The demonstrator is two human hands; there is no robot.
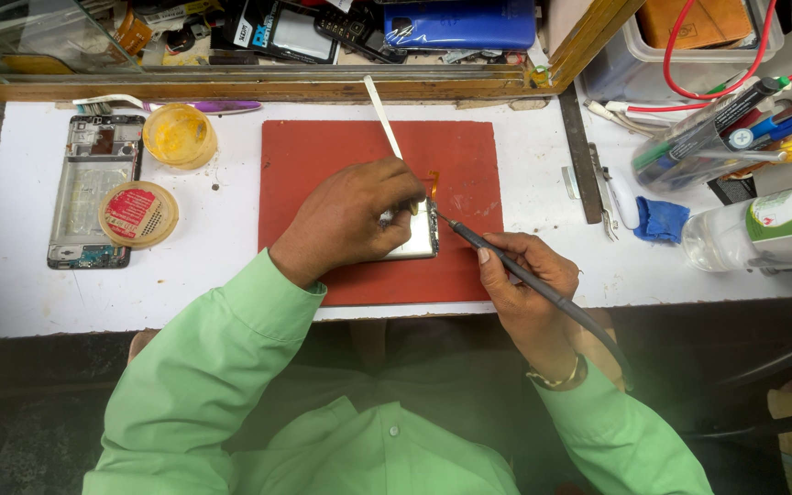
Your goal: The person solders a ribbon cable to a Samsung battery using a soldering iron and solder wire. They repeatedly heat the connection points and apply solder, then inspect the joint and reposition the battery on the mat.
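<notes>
My left hand [350,220] rests on a red mat [323,156] and grips a pair of white tweezers [382,115], pressing their tip onto a small phone part [419,240] with an orange flex strip [433,181]. My right hand [524,280] holds a dark soldering iron [469,236] like a pen, its tip touching the right edge of the phone part. The iron's cable runs back over my right wrist. My palm hides most of the phone part. Both sleeves are light green.
A stripped phone frame [93,188] lies at the left on the white table [213,266], beside a yellow jar [180,136] and its red-labelled lid [139,214]. A toothbrush [176,104], metal ruler [581,156], blue cloth [660,220], clear bottles [763,229] and pens [717,128] surround the mat.
</notes>
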